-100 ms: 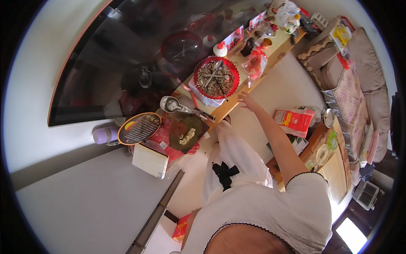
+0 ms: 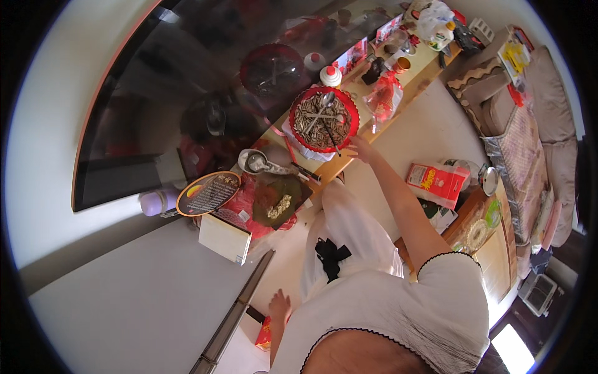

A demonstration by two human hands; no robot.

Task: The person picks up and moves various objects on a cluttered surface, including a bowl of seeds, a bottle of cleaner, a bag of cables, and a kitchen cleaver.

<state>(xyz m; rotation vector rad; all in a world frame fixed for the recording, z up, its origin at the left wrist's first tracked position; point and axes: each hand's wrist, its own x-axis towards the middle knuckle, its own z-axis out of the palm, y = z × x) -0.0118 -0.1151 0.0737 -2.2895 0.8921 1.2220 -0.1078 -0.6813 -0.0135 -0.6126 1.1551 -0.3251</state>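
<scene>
Both hands look empty: the right hand [image 2: 361,149] reaches to the bench [image 2: 417,84] with its fingers lightly spread, while the left hand [image 2: 280,304] hangs low and small in view, so one cannot tell whether its fingers are spread or curled. Taking the red bowl [image 2: 355,118] as the middle of the clock, the bench runs off toward 2 o'clock, where a clear bag [image 2: 384,95] with red contents sits. A white bottle [image 2: 331,76] with a red top stands at 12, a wide black screen [image 2: 156,134] fills 9, and a metal scoop [image 2: 257,163] and an oval sign [image 2: 208,193] lie toward 8. Across the room, a sofa [image 2: 551,100] stands at 3 and a red packet [image 2: 434,182] at 4.

Compared with the earlier frame, the left hand has come into sight, and the whole scene sits slightly differently in view.

The bowl, filled with striped seeds [image 2: 311,121] and crossed spoons [image 2: 328,100], is at the right hand's 10 o'clock, just beside its fingers; contact cannot be told. From the left hand it lies well apart, between 12 and 1.
</scene>
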